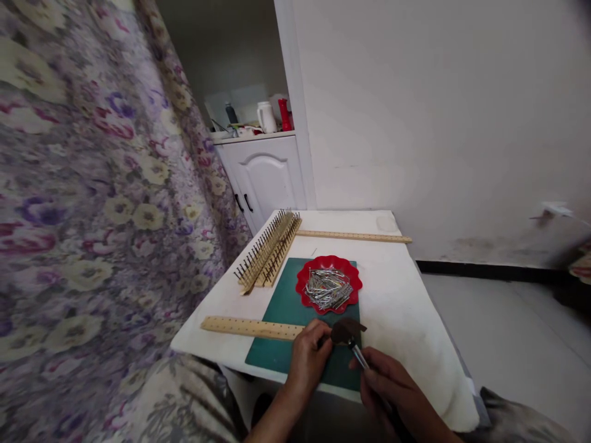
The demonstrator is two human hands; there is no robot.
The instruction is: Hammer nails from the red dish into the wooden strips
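My right hand (390, 387) is closed round the handle of a small hammer (348, 335), whose dark head rests over the near end of a wooden strip (252, 327). My left hand (308, 360) is curled at that end of the strip, fingertips pinched next to the hammer head; what they pinch is too small to make out. The strip lies across a green cutting mat (286, 301) on a white table (401, 307). A red dish (329, 284) of loose metal nails sits on the mat just beyond my hands.
Two wooden strips studded with upright nails (268, 249) lie at the table's back left. Another bare strip (353, 235) lies along the far edge. A floral curtain (92, 184) hangs at the left, a white wall at the right, a white cabinet (263, 175) behind.
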